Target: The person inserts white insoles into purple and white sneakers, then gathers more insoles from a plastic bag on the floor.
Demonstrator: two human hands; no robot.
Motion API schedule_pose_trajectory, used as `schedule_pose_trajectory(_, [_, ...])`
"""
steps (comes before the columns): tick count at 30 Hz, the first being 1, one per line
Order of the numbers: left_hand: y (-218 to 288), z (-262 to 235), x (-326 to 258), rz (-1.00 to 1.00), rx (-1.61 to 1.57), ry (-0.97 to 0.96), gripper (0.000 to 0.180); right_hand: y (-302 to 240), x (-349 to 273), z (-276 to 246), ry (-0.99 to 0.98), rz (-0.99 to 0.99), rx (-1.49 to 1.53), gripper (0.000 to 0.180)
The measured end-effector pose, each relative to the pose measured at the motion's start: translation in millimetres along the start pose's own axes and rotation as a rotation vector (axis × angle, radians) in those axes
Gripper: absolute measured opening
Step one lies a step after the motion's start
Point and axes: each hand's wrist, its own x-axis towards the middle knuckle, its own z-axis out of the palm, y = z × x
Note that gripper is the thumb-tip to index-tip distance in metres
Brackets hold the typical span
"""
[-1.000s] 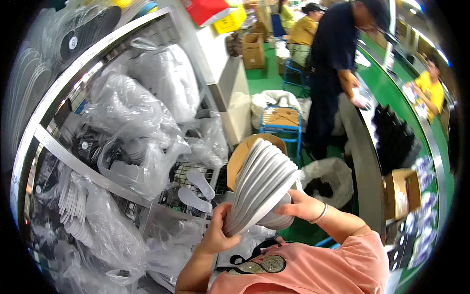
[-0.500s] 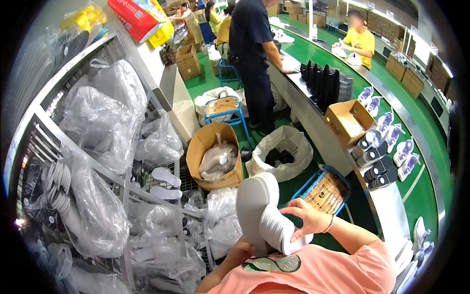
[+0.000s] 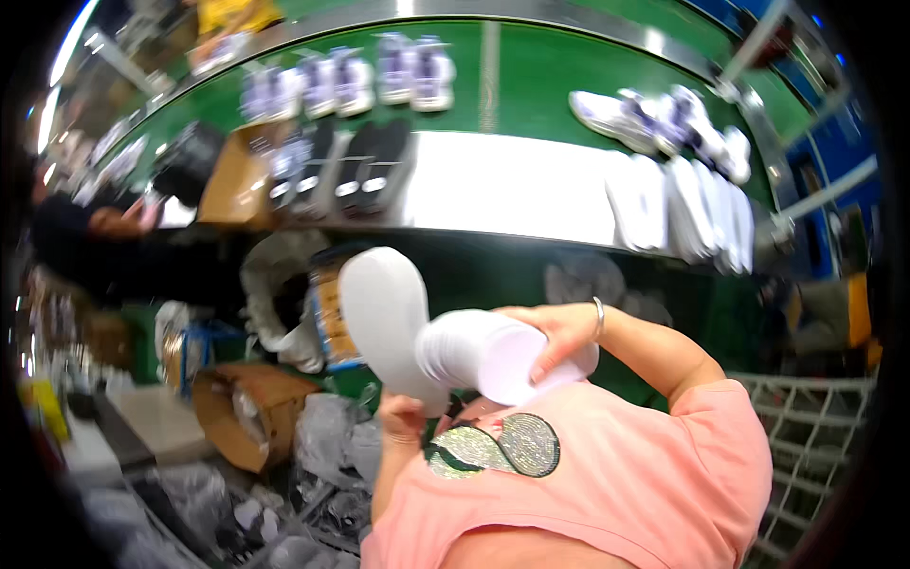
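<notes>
My left hand [image 3: 402, 419] is closed around the lower end of a pale insole stack [image 3: 383, 308], which stands tilted up in front of my pink shirt. Beside it, my right hand [image 3: 561, 332] grips a thicker stack of white insoles [image 3: 507, 358], thumb on the near face and fingers behind. This second stack lies on its side, its layered edges toward the first one. The two stacks overlap or touch near their lower ends; exactly how is hidden. Motion blurs the picture somewhat.
Ahead runs a white bench [image 3: 512, 190] with black insole stacks [image 3: 374, 175], a cardboard box [image 3: 237, 175] and white insole stacks [image 3: 687, 209]. Behind it, white-purple sneakers [image 3: 414, 71] stand on a green belt [image 3: 540, 76]. A carton [image 3: 251, 417] and a dark-clothed person [image 3: 85, 237] are at left.
My view has swung right, from the rack of plastic bags to the bench. Both insole stacks stay in my hands; the right one has turned so its flat face shows.
</notes>
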Motion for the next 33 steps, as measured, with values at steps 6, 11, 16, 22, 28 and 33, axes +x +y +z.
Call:
schedule_pose_trajectory(6, [-9, 112, 85, -0.008, 0.099, -0.166, 0.073, 45, -99, -79, 1.272, 0.002, -0.578, 0.091])
schedule_pose_trajectory(11, [-9, 155, 129, -0.05, 0.148, -0.247, 0.071, 82, -59, -155, 1.479, 0.428, -1.1, 0.092])
schedule_pose_trajectory(16, [-11, 185, 172, -0.134, 0.164, -0.292, 0.071, 107, -58, -203, 1.355, 0.332, -0.637, 0.09])
schedule_pose_trajectory(22, [9, 200, 239, -0.348, 0.21, -0.394, 0.073, 61, -133, -234, 1.439, 0.06, 0.304, 0.076])
schedule_pose_trajectory(28, [18, 238, 310, -0.63, 0.295, -0.565, 0.073, 75, -166, -262, 1.467, 0.553, 0.157, 0.062])
schedule_pose_trajectory(33, [-10, 271, 337, -0.862, 0.396, -0.674, 0.071, 53, -154, -239, 1.669, 1.083, -0.553, 0.058])
